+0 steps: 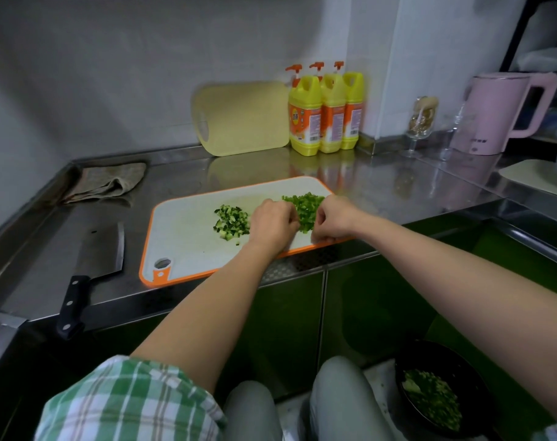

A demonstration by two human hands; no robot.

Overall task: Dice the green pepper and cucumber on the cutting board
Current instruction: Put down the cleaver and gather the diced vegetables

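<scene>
Left hand (pixel 272 225) and right hand (pixel 334 221), fingers curled, flank diced green pepper (pixel 306 207) on the cutting board (pixel 188 227); grip unclear.

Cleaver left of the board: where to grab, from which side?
Take the cleaver by its black riveted handle, coming from the near counter edge: it lies flat, handle toward the person, blade pointing away. The bright cutting edge seems to face the cutting board.

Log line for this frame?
left hand, right hand: at diced green pepper pile | diced cucumber pile: beside it | black-handled cleaver: down on steel counter
</scene>
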